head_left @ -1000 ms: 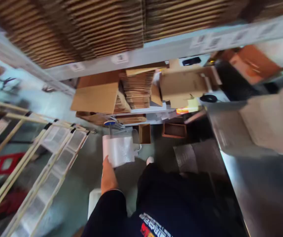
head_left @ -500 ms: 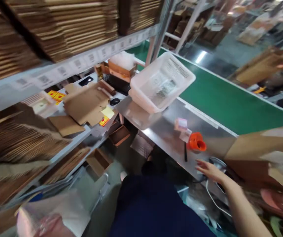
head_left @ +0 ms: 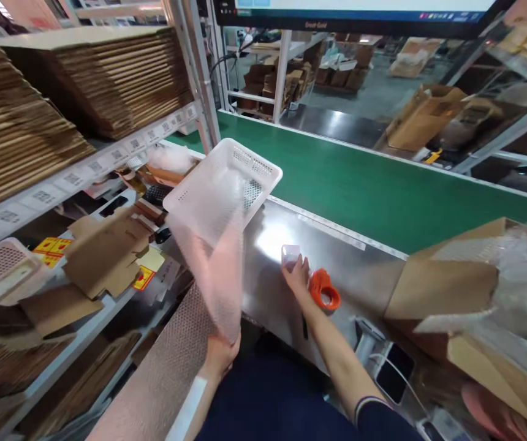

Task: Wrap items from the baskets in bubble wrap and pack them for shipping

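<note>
"While the left hand (head_left: 223, 354) sits at lower middle of the view, what do its fingers have?"

"Fingers curled closed, gripping translucent bubble wrap (head_left: 162, 367). One length runs down to the lower left; a pinkish, motion-blurred length rises in front of the white basket (head_left: 208, 177)."

"Right hand (head_left: 296, 273)?"

"Arm extended over the metal counter (head_left: 360, 263), fingers at the near edge of a small pale box (head_left: 290, 253). Whether they grip it or merely rest against it, I cannot tell; the hand covers part of it."

"Location of that box?"

"On the counter, left of an orange ring-shaped object (head_left: 324, 290) and near it. A slim dark item (head_left: 304, 327) lies toward the counter's front edge, beside the right forearm."

"Surroundings, for the record?"

"Basket: perforated, at the counter's left end. Green belt (head_left: 360, 165) along the counter's far side. To the right, a cardboard carton (head_left: 447, 294), flaps up, clear plastic film (head_left: 516, 306) spilling over it. To the left, a shelf (head_left: 83, 181) bearing stacked flat cardboard (head_left: 144, 79), with printed labels (head_left: 116, 153) along its edge. Upper edge of view: a monitor (head_left: 337, 24), partly cropped."
</note>
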`<action>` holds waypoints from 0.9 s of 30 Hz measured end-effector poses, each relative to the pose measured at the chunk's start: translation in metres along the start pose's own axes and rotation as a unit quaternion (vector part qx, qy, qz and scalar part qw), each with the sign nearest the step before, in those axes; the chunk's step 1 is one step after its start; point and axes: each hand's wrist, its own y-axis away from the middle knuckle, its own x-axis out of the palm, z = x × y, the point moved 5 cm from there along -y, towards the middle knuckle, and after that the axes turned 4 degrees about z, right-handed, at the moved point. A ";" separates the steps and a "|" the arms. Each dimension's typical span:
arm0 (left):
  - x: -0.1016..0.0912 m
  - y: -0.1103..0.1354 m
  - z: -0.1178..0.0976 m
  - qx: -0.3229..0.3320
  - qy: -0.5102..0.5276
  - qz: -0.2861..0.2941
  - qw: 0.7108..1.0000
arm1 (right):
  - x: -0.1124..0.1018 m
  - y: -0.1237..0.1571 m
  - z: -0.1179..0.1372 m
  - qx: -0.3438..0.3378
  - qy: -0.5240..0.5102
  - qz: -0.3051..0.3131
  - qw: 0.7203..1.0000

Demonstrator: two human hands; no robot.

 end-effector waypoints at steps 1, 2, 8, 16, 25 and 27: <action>0.007 -0.016 -0.017 -0.005 -0.019 0.026 0.999 | 0.006 -0.004 0.000 0.018 0.009 0.008 1.000; 0.013 -0.032 -0.030 -0.016 -0.030 0.041 0.999 | 0.011 -0.009 0.000 0.029 0.015 0.021 0.999; 0.021 -0.105 -0.071 -0.051 -0.062 0.055 0.995 | 0.001 -0.043 -0.030 0.016 0.017 0.067 0.997; 0.020 -0.168 -0.110 -0.060 -0.089 0.106 0.988 | -0.058 -0.086 -0.090 0.118 -0.141 -0.055 0.981; 0.053 -0.126 -0.117 -0.004 0.005 0.170 0.985 | -0.052 -0.175 -0.005 0.052 -0.196 0.065 0.977; 0.055 -0.119 -0.110 0.022 0.031 0.169 0.985 | -0.040 -0.185 0.005 0.065 -0.122 0.080 0.987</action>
